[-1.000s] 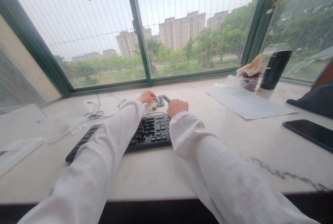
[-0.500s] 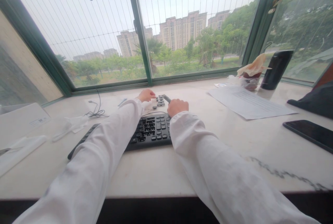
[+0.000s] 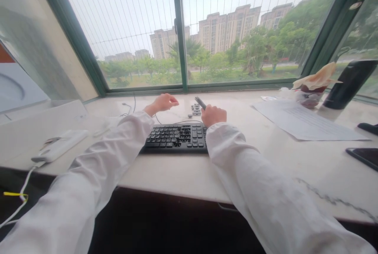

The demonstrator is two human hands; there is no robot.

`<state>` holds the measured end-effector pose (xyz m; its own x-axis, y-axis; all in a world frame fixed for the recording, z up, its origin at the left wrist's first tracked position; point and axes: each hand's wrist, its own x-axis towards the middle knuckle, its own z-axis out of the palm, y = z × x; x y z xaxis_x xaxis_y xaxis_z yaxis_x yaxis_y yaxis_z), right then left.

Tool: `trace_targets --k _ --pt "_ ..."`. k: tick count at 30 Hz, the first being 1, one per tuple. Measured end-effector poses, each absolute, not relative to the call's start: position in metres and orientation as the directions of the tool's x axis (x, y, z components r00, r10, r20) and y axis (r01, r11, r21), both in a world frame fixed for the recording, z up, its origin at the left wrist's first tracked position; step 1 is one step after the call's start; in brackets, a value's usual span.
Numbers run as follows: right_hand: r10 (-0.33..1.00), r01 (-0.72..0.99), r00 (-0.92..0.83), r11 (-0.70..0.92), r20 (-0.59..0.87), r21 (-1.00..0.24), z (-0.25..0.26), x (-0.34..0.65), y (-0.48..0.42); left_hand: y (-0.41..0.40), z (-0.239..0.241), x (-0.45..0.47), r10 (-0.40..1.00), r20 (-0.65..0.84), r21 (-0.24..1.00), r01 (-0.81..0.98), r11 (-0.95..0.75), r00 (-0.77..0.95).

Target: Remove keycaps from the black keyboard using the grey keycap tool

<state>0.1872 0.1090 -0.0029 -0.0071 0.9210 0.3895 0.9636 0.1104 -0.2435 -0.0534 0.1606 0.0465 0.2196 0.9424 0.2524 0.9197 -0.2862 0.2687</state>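
My left hand hovers over the white tabletop behind the keyboard, its fingers curled together; whether something small is in them I cannot make out. My right hand is wrapped round a slim dark grey tool, whose tip points up and to the left; its kind is unclear. Between the hands, several loose dark keycaps lie grouped on the table. Nearer to me sits a black keyboard, with bare key sockets right of its middle. My left sleeve covers its left end.
At right are printed paper, a black phone, a dark cylinder and a cup-like container topped with crumpled tissue. A white power strip lies left, its cord over the edge. The window stands behind.
My left hand has moved away from the loose keycaps to the left. My right hand keeps hold of the dark tool. The view has turned left, revealing more of the keyboard and power strip.
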Motion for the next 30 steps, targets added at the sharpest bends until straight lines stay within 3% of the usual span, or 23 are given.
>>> trace_targets --k 4,7,10,13,16,23,30 --pt "0.896 0.966 -0.026 0.137 0.444 -0.219 -0.002 0.185 0.107 0.122 0.045 -0.063 0.885 0.342 0.218 0.889 -0.402 0.317" --pt "0.869 0.97 -0.054 0.162 0.492 -0.179 -0.001 0.184 0.104 0.099 0.036 -0.064 0.81 0.512 0.171 0.891 -0.421 0.284" --pt "0.815 0.964 -0.093 0.217 0.572 -0.152 0.002 0.183 0.1 0.086 0.026 -0.064 0.751 0.527 -0.016 0.888 -0.46 0.398" --pt "0.786 0.937 -0.045 0.248 0.617 -0.246 0.005 0.184 0.097 0.084 0.021 -0.068 0.729 0.505 -0.066 0.863 -0.501 0.462" --pt "0.828 0.865 0.02 0.267 0.561 -0.424 0.006 0.188 0.096 0.086 0.02 -0.073 0.697 0.47 -0.087 0.815 -0.574 0.541" --pt "0.796 0.686 0.11 0.372 0.595 -0.625 0.005 0.177 0.087 0.077 0.026 -0.063 0.581 0.366 -0.027 0.632 -0.774 0.727" --pt "0.785 0.661 0.081 0.418 0.614 -0.623 0.009 0.149 0.061 0.066 0.029 -0.057 0.531 0.266 0.084 0.529 -0.844 0.805"
